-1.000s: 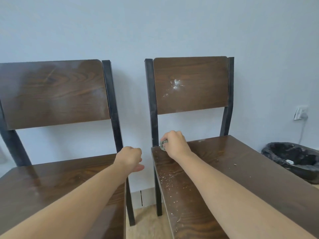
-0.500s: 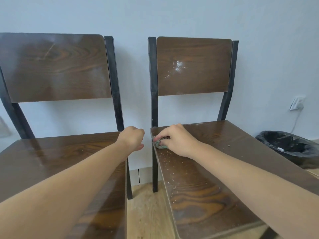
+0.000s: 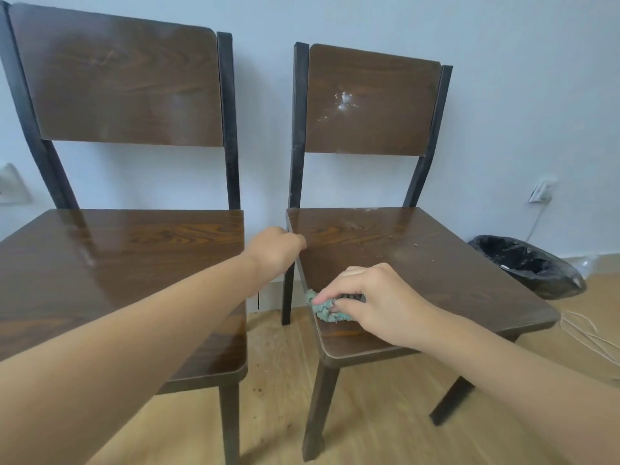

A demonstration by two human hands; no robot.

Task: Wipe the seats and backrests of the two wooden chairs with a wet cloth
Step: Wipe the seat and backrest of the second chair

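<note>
Our right hand (image 3: 375,302) pressed a bunched teal cloth (image 3: 327,308) onto the left front edge of the right chair's seat (image 3: 436,263), while our left hand (image 3: 275,250), curled closed and holding nothing, steadied that seat's back corner. Crumbs remained farther across it, and white smears (image 3: 344,100) marked its backrest (image 3: 369,102); we judged both unwiped.

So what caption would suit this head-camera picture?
Right hand wipes the right dark wooden chair seat with a crumpled teal cloth; left hand steadies its edge.
</note>
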